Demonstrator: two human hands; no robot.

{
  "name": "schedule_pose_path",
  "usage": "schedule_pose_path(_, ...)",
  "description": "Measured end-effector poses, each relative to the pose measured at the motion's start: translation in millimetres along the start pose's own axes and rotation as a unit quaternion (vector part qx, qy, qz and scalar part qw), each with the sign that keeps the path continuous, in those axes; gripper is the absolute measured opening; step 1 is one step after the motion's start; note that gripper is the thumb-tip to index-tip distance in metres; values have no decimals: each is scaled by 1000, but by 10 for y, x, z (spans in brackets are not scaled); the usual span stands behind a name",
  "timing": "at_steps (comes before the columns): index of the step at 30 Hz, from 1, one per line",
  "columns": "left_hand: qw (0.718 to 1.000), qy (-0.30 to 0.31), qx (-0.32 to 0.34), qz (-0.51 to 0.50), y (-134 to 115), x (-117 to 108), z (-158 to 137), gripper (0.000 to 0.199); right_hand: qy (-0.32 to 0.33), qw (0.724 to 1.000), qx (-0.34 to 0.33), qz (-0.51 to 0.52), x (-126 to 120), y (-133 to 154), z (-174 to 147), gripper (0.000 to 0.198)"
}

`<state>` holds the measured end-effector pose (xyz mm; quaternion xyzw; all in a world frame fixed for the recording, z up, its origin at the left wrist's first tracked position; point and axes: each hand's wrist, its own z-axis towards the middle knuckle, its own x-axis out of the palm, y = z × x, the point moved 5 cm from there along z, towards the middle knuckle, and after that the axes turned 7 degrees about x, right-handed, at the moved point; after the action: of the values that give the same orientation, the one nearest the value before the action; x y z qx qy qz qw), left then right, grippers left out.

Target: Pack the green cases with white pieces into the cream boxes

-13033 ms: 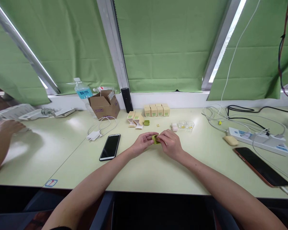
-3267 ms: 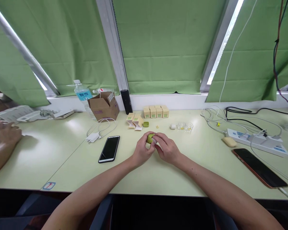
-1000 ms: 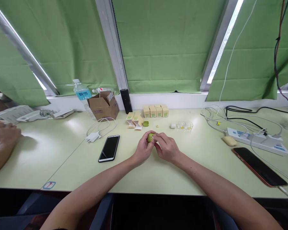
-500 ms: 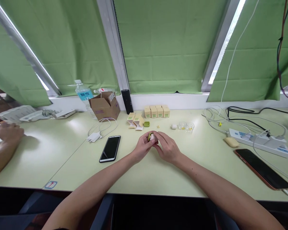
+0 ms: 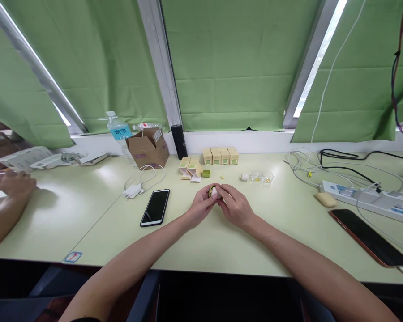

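Observation:
Above the middle of the table, my left hand [image 5: 200, 206] is closed round a small green-and-white object [image 5: 215, 192], partly hidden by fingers. My right hand [image 5: 235, 208] pinches the same object from the right, fingertips meeting those of the left. Just beyond lies a small green open container [image 5: 206, 173], with a tiny yellowish piece [image 5: 222, 177] to its right. Two opened cream cartons [image 5: 195, 171] lie left of the container. Farther right are a small white cylinder [image 5: 244, 177] and clear round cups [image 5: 262, 177] with yellow bits inside.
Several closed cream boxes [image 5: 220, 156] stand in a row at the back. A phone [image 5: 155, 207], a charger [image 5: 133, 191] and a cardboard box [image 5: 147, 150] are leftward. On the right are a power strip [image 5: 366, 200] and another phone [image 5: 369, 237]. Another person's hands [image 5: 18, 184] are far left.
The whole view has shifted slightly, with things appearing a little farther right. Both my hands keep hold of the green-and-white object, with only slight finger movement.

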<state>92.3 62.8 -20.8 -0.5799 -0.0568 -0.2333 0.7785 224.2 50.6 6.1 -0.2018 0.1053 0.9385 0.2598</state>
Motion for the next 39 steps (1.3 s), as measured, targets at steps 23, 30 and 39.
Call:
schedule_pose_path(23, 997, -48, 16, -51, -70, -277, 112, 48, 78, 984, 118, -106, -57, -522, 32, 35)
schedule_pose_path(30, 995, -74, 38, -55, -78, -393, 160, 50, 138, 897, 301, -294, -292, -1451, -82, 28)
schedule_pose_path(39, 996, -53, 32, -61, -68, -345, 147, 47, 203, 865, 312, -336, -214, -1663, -269, 29)
